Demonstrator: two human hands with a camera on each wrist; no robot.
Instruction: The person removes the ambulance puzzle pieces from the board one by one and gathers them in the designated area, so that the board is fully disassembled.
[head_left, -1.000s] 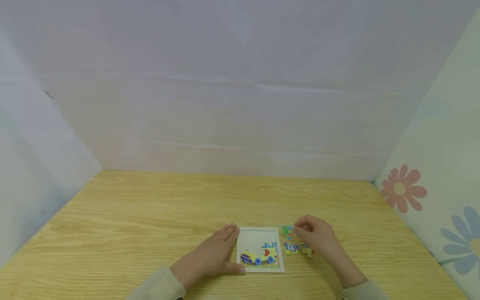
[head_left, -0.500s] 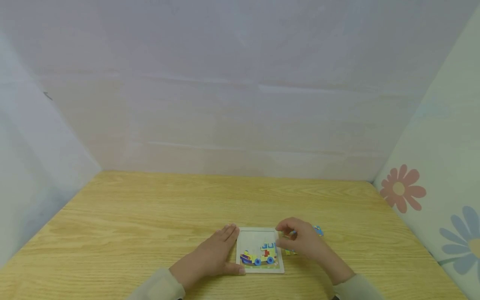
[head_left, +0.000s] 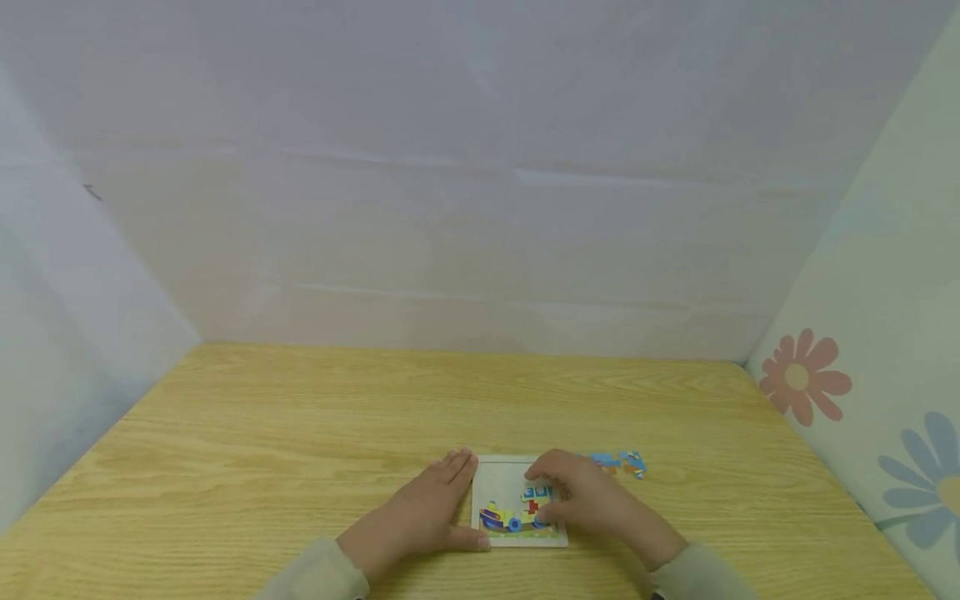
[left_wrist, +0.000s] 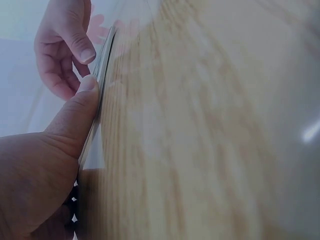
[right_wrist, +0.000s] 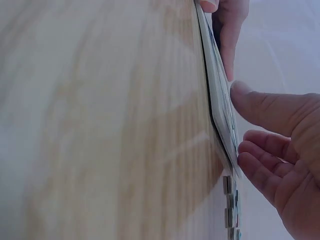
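Note:
A jigsaw puzzle board (head_left: 498,472) with a pale frame lies on the wooden table, its lower part filled with a colourful vehicle picture. The left hand (head_left: 423,508) lies along the board's left side, fingers straight, thumb (left_wrist: 75,115) at the near corner. Over the board's right side reaches the right hand (head_left: 581,496), thumb and index finger bent and apart. No piece shows between them. Its thumb (right_wrist: 270,107) is at the board's surface in the right wrist view, fingers loosely curved by the edge. This hand covers part of the puzzle.
Loose puzzle pieces (head_left: 633,464) lie right of the board, partly behind the right hand; stacked edges of pieces (right_wrist: 230,205) show in the right wrist view. The wooden table (head_left: 337,400) meets a pale wall behind and a flowered panel (head_left: 862,350) at right.
The right hand has moved left from the loose pieces to over the board's right side. More of the far loose pieces are uncovered. The left hand has stayed in place.

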